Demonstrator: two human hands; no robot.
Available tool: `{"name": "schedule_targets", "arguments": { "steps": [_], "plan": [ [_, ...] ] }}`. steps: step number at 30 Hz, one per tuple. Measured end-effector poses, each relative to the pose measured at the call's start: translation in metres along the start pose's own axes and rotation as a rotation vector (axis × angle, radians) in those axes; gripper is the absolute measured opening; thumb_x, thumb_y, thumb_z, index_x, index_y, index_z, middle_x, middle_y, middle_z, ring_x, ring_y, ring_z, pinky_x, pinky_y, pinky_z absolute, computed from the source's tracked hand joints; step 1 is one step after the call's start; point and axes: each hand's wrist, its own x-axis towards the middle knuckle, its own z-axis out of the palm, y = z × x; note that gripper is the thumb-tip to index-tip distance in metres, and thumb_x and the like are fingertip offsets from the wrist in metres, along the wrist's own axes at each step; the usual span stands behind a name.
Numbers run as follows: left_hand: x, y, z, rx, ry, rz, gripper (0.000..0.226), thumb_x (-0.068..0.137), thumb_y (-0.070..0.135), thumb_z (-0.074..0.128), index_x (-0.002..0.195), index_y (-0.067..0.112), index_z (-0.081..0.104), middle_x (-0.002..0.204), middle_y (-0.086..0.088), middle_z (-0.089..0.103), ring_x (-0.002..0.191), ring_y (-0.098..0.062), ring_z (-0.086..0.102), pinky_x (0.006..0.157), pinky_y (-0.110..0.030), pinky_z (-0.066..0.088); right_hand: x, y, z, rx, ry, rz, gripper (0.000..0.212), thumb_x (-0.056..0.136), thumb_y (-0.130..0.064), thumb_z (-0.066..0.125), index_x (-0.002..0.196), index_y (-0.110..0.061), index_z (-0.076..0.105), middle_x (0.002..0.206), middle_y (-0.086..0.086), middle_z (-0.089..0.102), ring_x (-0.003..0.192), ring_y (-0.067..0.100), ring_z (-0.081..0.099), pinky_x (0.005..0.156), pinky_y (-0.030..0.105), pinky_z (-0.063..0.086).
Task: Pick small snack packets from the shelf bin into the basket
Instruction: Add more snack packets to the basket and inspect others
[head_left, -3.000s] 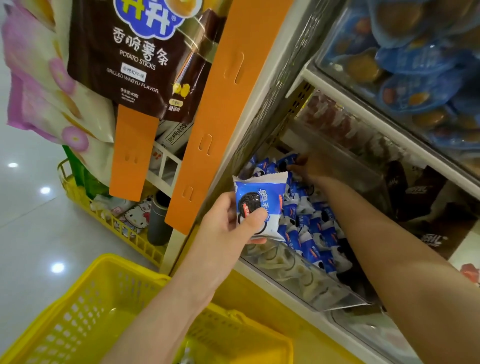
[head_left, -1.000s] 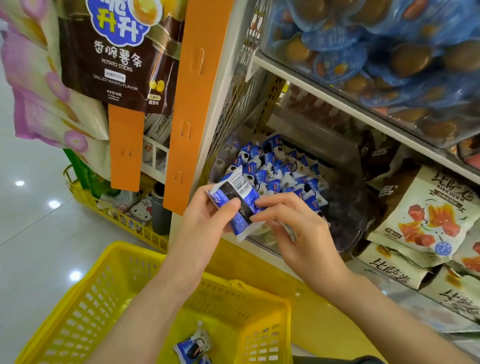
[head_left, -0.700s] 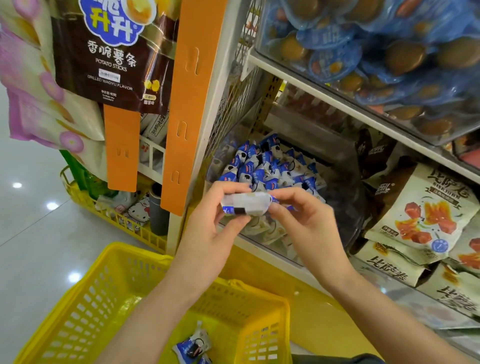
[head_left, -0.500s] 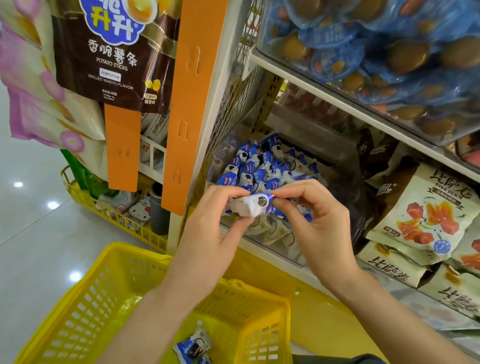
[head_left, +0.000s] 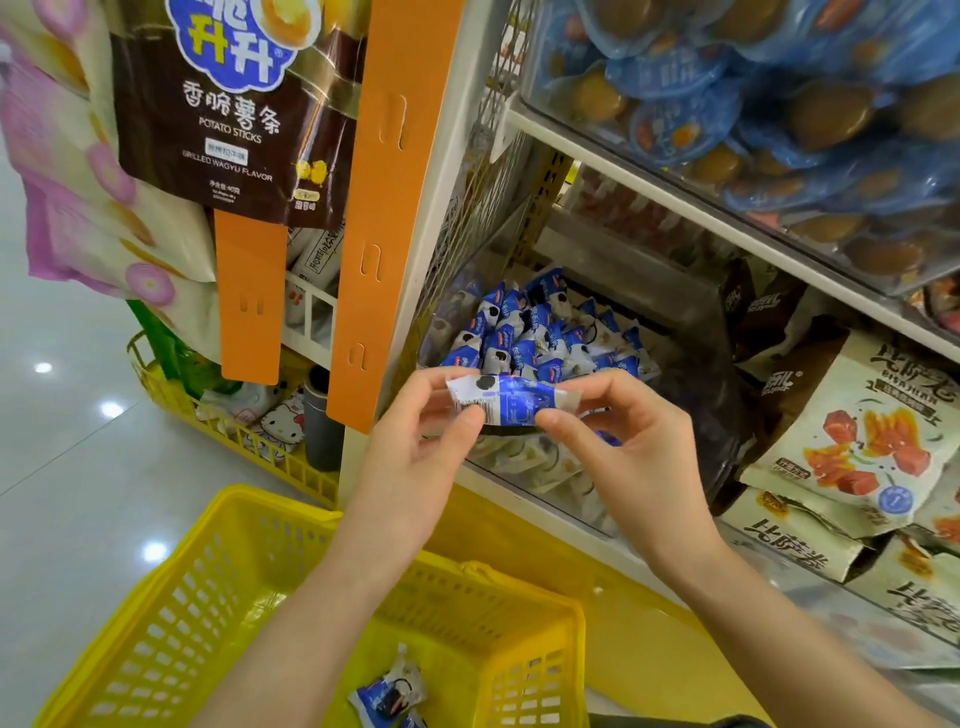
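Observation:
A small blue-and-white snack packet (head_left: 511, 400) is held level between both hands in front of the shelf. My left hand (head_left: 415, 447) pinches its left end and my right hand (head_left: 618, 441) pinches its right end. Behind them a clear shelf bin (head_left: 691, 364) holds several more of the same blue packets (head_left: 535, 332). Below, the yellow basket (head_left: 249, 587) has packets (head_left: 387, 693) lying on its bottom.
An orange strip (head_left: 395, 208) and hanging potato stick bags (head_left: 234, 104) stand to the left of the shelf. Pale snack bags (head_left: 862, 436) lie to the right of the bin, blue egg packs (head_left: 753, 104) fill the bin above. A yellow rack (head_left: 234, 431) sits on the floor.
My right hand came out of the bin and joined the left on the packet. Both hands turned the packet from upright to lying level, its back now showing.

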Motion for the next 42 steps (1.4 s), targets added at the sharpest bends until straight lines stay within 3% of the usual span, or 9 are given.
{"name": "schedule_targets", "arguments": {
  "steps": [5, 9, 11, 16, 21, 28, 35, 39, 42],
  "plan": [
    [0.004, 0.000, -0.003, 0.226, -0.036, 0.053, 0.050, 0.073, 0.024, 0.074, 0.110, 0.044, 0.046, 0.102, 0.018, 0.058, 0.090, 0.005, 0.058, 0.069, -0.008, 0.046, 0.013, -0.006, -0.005, 0.034, -0.091, 0.071, 0.011, 0.077, -0.018, 0.070, 0.078, -0.029, 0.067, 0.080, -0.007, 0.070, 0.071, 0.011, 0.064, 0.067, 0.023, 0.053],
    [0.003, 0.000, 0.002, 0.742, -0.011, 0.272, 0.072, 0.070, 0.041, 0.073, 0.128, 0.041, 0.031, 0.113, 0.028, 0.027, 0.100, 0.014, 0.031, 0.085, -0.008, 0.031, 0.028, -0.008, 0.001, 0.008, -0.101, 0.131, 0.011, 0.079, -0.016, 0.070, 0.076, -0.026, 0.068, 0.076, 0.000, 0.071, 0.068, 0.017, 0.065, 0.062, 0.025, 0.053],
    [0.005, -0.004, 0.004, 0.812, 0.034, 0.315, 0.079, 0.071, 0.041, 0.073, 0.134, 0.030, 0.028, 0.120, 0.019, 0.031, 0.106, 0.009, 0.023, 0.092, -0.016, 0.025, 0.038, -0.009, 0.008, 0.029, -0.096, 0.234, 0.006, 0.081, -0.017, 0.069, 0.077, -0.021, 0.066, 0.072, 0.002, 0.069, 0.061, 0.012, 0.063, 0.050, 0.019, 0.050],
    [0.010, -0.003, -0.001, 0.575, 0.070, 0.203, 0.040, 0.083, 0.038, 0.060, 0.109, 0.042, 0.030, 0.107, 0.019, 0.048, 0.093, 0.005, 0.051, 0.066, -0.006, 0.044, 0.061, -0.013, 0.018, 0.357, -0.312, 0.450, 0.014, 0.091, -0.019, 0.055, 0.096, -0.009, 0.064, 0.076, 0.003, 0.068, 0.064, 0.008, 0.063, 0.054, 0.015, 0.050],
    [0.022, 0.004, -0.009, 0.190, 0.113, 0.055, 0.007, 0.090, 0.031, 0.048, 0.093, 0.037, 0.046, 0.086, 0.010, 0.062, 0.071, 0.002, 0.062, 0.052, -0.007, 0.043, 0.128, 0.030, 0.007, -0.144, 0.113, 0.377, 0.023, 0.097, -0.020, 0.045, 0.111, -0.008, 0.058, 0.098, 0.005, 0.065, 0.089, 0.015, 0.063, 0.081, 0.026, 0.053],
    [0.033, 0.002, -0.012, -0.094, 0.033, -0.059, 0.019, 0.094, 0.027, 0.045, 0.112, 0.031, 0.050, 0.098, 0.009, 0.068, 0.078, -0.011, 0.069, 0.070, -0.034, 0.058, 0.183, 0.110, -0.005, -0.594, 0.044, 0.521, 0.030, 0.097, -0.011, 0.042, 0.123, -0.003, 0.055, 0.128, 0.016, 0.054, 0.116, 0.029, 0.051, 0.091, 0.028, 0.039],
    [0.039, 0.003, -0.012, -0.250, -0.022, -0.063, 0.039, 0.074, 0.038, 0.055, 0.111, 0.025, 0.053, 0.096, 0.007, 0.071, 0.081, -0.016, 0.071, 0.066, -0.021, 0.056, 0.191, 0.121, -0.011, -0.777, -0.107, 0.532, 0.025, 0.096, -0.017, 0.045, 0.113, -0.006, 0.060, 0.114, 0.014, 0.060, 0.069, 0.011, 0.048, 0.067, 0.025, 0.038],
    [0.038, 0.002, -0.012, -0.272, -0.019, -0.071, 0.040, 0.074, 0.033, 0.057, 0.113, 0.022, 0.054, 0.099, 0.003, 0.071, 0.084, -0.016, 0.071, 0.069, -0.023, 0.057, 0.192, 0.118, -0.016, -0.744, -0.037, 0.560, 0.025, 0.095, -0.021, 0.049, 0.108, -0.004, 0.061, 0.112, 0.015, 0.060, 0.097, 0.025, 0.058, 0.089, 0.036, 0.046],
    [0.036, 0.003, -0.010, -0.291, -0.019, -0.080, 0.041, 0.075, 0.033, 0.057, 0.115, 0.021, 0.055, 0.104, 0.004, 0.070, 0.088, -0.014, 0.070, 0.075, -0.024, 0.057, 0.188, 0.109, -0.023, -0.774, 0.091, 0.507, 0.028, 0.096, -0.020, 0.047, 0.108, 0.000, 0.062, 0.111, 0.020, 0.061, 0.104, 0.030, 0.057, 0.089, 0.036, 0.043]
  ]
}}
